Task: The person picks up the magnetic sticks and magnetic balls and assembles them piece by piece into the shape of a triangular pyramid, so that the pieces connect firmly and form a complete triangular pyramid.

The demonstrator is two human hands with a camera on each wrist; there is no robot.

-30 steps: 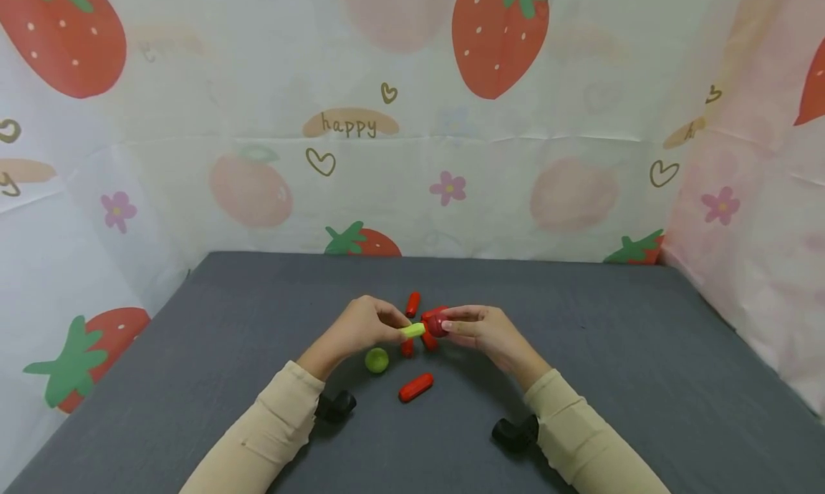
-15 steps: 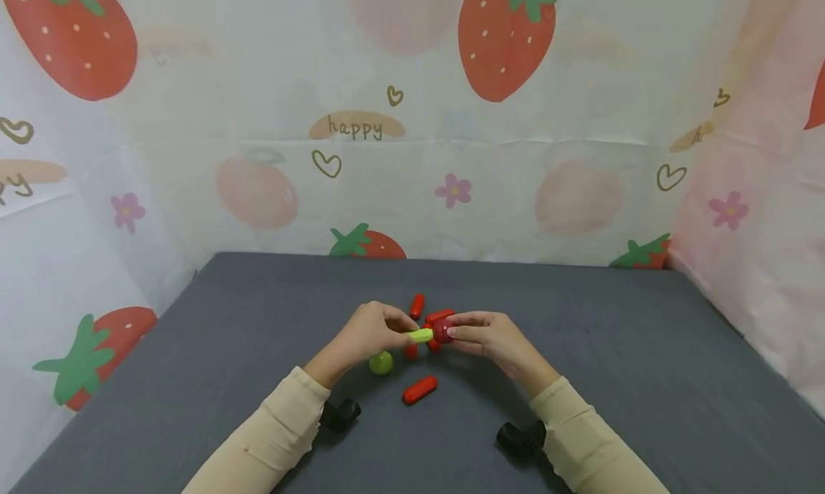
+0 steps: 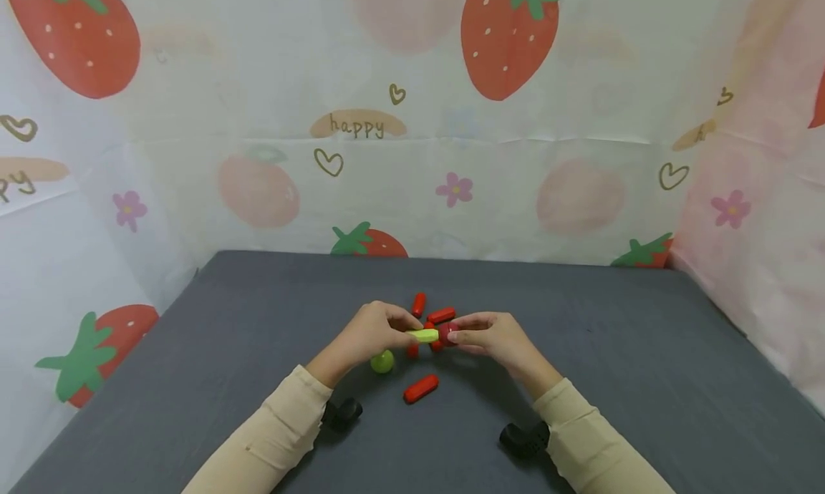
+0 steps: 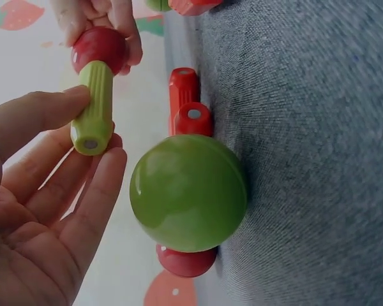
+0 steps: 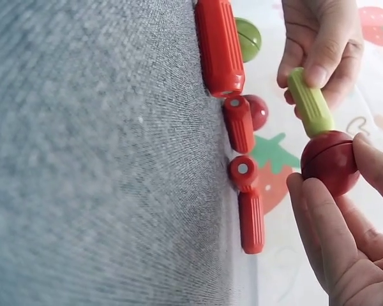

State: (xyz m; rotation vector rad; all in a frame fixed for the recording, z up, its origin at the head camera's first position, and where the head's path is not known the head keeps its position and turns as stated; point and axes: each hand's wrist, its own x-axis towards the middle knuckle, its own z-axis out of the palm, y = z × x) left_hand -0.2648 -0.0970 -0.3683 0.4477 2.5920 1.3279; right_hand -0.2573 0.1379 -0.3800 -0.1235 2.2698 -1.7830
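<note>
Between my hands is a yellow-green ribbed magnetic rod with a dark red ball at its far end. My left hand pinches the rod between thumb and fingers, and the rod's bare end with a grey disc shows in the left wrist view. The dark red ball is held by the thumb and fingertips of my right hand. Both are raised over several red rods lying on the tabletop. A green ball sits close below my left hand, partly covering another dark red ball.
One red rod lies apart, nearer the person. Black wrist cameras hang under both sleeves, low over the grey table. A fruit-printed curtain closes off the back and sides.
Both hands have shifted slightly to the right with the rod and ball. The whole view has also drifted a little. The pieces lying on the table keep their places.
</note>
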